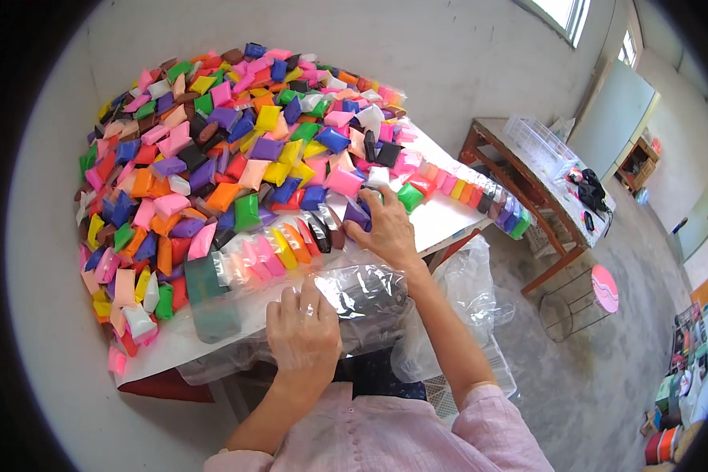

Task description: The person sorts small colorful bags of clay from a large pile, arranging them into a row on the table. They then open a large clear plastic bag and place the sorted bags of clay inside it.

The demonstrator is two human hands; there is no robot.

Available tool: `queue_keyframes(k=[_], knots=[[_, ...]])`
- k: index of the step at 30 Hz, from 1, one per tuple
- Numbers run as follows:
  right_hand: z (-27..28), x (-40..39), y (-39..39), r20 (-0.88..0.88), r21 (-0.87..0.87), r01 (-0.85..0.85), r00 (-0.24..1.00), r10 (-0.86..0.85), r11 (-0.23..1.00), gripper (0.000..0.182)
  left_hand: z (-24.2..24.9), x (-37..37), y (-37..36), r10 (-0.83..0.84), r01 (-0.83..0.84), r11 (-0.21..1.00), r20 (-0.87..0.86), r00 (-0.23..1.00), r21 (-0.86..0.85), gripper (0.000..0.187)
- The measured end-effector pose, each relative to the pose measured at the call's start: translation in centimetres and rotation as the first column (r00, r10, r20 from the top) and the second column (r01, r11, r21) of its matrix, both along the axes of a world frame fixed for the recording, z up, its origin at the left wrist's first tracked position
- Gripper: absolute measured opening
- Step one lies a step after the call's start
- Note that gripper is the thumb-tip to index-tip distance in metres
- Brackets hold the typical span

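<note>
My left hand is closed on a clear plastic bag at the table's front edge. The thumb and fingers of my right hand grip a purple packet at the near edge of the pile. Left of that packet, a row of small soft packets stands side by side, running from pale through pink, yellow, orange and red to black and brown. A dark green flat piece lies at the row's left end, partly under clear film. Behind it all rises a big heap of coloured packets.
Another row of coloured packets in clear wrap extends past the white table's right corner. Clear bags hang beside my right arm. Further right are a wooden table with a white wire basket and a pink-topped stool.
</note>
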State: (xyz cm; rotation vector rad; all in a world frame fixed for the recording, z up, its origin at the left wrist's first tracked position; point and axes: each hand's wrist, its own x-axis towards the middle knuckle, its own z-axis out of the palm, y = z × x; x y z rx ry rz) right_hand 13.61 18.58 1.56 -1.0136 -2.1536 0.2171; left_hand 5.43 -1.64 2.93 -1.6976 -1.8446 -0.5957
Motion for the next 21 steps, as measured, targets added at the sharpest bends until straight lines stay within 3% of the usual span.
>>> queue_keyframes(k=[5, 8, 11, 17, 21], knots=[[-1.9, -0.3, 1.3, -0.092, 0.029, 0.001, 0.996, 0.002, 1.000, 0.064, 0.1, 0.4, 0.3, -0.028, 0.028, 0.999, 0.007, 1.000, 0.026, 0.026], [-1.4, 0.0, 0.7, -0.048, 0.008, 0.069, 0.996, -0.069, 0.998, 0.062, -0.7, 0.7, 0.8, -0.016, 0.017, 1.000, -0.042, 0.999, 0.024, 0.024], [-0.8, 0.6, 0.3, -0.021, -0.103, 0.072, 0.997, -0.075, 0.992, 0.061, -1.1, 1.0, 1.3, -0.017, 0.018, 0.999, -0.022, 1.000, 0.046, 0.023], [-1.3, 2.2, 0.8, -0.236, -0.043, -0.002, 0.972, -0.008, 0.999, 0.053, -2.7, 2.0, 2.1, 0.002, -0.002, 0.999, -0.006, 1.000, 0.053, 0.016], [-0.9, 4.7, 1.1, -0.397, -0.094, 0.012, 0.917, -0.049, 0.996, 0.049, -2.5, 3.2, 2.7, -0.035, 0.035, 0.998, 0.006, 0.999, 0.061, 0.013]])
